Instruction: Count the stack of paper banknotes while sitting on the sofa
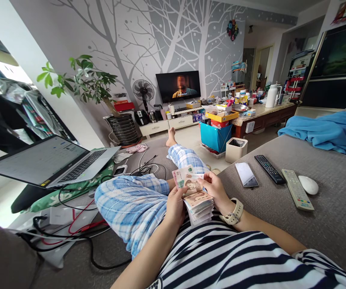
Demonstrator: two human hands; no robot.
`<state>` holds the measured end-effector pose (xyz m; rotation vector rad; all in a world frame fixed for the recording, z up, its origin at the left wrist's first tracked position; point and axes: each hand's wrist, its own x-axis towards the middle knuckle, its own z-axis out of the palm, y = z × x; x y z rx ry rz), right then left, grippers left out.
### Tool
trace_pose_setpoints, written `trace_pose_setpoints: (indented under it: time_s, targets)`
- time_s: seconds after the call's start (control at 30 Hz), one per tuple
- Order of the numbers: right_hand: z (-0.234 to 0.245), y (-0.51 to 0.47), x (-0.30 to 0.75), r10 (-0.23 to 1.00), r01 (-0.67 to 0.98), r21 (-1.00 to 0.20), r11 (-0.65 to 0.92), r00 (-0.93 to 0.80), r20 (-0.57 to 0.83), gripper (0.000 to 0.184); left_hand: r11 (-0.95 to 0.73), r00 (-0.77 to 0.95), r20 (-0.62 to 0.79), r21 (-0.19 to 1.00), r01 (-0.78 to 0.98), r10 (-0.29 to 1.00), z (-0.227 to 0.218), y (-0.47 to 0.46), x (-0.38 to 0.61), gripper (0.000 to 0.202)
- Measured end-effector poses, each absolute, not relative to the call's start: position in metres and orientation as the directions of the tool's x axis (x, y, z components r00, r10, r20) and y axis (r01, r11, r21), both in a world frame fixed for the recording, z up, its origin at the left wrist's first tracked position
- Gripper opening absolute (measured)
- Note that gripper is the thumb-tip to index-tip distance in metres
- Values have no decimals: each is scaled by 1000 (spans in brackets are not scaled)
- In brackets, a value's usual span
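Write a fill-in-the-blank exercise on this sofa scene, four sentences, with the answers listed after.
1. The left hand and right hand together hold a stack of ____.
2. The wristwatch is worn on the ____ wrist.
3. On the sofa, past the phone, the black remote and the white remote, lies a white computer ____.
4. The lid of the laptop is ____.

Missing words: banknotes; right; mouse; open.

head-worn | faces forward-down | close above left hand [175,206], right hand [216,190]
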<state>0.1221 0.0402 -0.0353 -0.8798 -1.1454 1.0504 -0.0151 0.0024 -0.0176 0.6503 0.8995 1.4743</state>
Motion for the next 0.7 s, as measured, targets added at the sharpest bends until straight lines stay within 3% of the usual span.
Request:
trace_pose_setpoints:
  time_s: [0.27, 0.7]
  targets:
    - [-23, 29, 126, 950, -162, -937, 310, 14, 311, 33, 27, -154, -141, 816, -577, 978, -22, 8, -14, 21]
    - [-26, 28, 125, 954, -233, -929, 286, -26, 300, 31, 37, -160, -160, 810, -585, 974, -17, 8, -11, 22]
